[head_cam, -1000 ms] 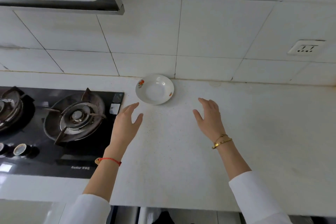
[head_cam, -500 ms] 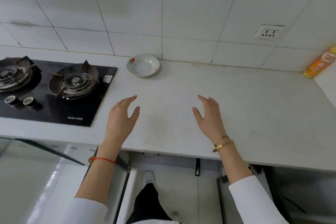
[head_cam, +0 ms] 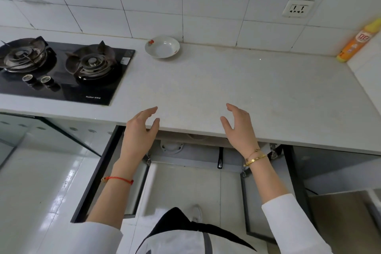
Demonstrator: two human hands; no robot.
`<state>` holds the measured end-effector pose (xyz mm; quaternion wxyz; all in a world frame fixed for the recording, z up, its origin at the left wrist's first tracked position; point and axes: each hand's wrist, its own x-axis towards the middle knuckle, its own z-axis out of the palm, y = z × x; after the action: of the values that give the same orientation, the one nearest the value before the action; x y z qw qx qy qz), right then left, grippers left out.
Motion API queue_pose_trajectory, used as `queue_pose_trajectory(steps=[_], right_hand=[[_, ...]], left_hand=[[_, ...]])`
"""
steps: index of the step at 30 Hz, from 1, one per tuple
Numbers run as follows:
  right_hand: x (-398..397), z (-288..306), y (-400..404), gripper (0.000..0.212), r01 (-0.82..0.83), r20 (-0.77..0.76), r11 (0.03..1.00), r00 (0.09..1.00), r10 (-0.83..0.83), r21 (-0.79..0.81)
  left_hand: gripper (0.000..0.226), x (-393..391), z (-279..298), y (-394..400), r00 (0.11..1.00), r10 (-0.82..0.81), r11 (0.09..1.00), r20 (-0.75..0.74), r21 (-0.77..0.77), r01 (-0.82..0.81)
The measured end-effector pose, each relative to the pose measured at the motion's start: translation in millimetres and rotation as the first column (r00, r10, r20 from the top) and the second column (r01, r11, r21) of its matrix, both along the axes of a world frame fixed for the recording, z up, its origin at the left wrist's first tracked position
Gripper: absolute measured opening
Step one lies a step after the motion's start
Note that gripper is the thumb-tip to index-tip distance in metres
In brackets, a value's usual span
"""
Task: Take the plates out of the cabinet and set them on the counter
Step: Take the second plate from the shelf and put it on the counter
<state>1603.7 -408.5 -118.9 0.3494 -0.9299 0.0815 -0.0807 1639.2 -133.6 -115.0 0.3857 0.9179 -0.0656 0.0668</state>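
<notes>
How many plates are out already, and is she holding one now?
One plate already sits on the counter, back by the wall. Nothing is in hand: the left hand and right hand are both open and empty near the counter's front edge. The cabinet doors below stand open, but its inside is hidden, so what's left can't be counted.

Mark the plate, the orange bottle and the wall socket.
plate point(head_cam: 162, 47): head view, middle of its white well.
orange bottle point(head_cam: 355, 43): head view, on its label.
wall socket point(head_cam: 298, 8): head view, centre of the faceplate.
</notes>
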Motion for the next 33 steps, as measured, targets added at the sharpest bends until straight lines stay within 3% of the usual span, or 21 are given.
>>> queue_pose_trajectory(steps=[19,25,33], right_hand=[[-84,-48,47,0.041,0.046,-0.037,0.999,0.998,-0.046,-0.001],[-62,-108,43,0.042,0.061,-0.081,0.998,0.995,-0.060,0.015],[-12,-238,20,0.042,0.039,-0.095,0.999,0.995,-0.040,-0.015]], left_hand=[[0.035,-75,-40,39,0.993,-0.050,0.998,-0.111,-0.044,0.046],[0.034,-50,-101,28,0.991,-0.044,0.998,-0.127,-0.060,0.037],[0.032,6,-233,1,0.994,-0.023,0.998,-0.105,-0.063,0.017]])
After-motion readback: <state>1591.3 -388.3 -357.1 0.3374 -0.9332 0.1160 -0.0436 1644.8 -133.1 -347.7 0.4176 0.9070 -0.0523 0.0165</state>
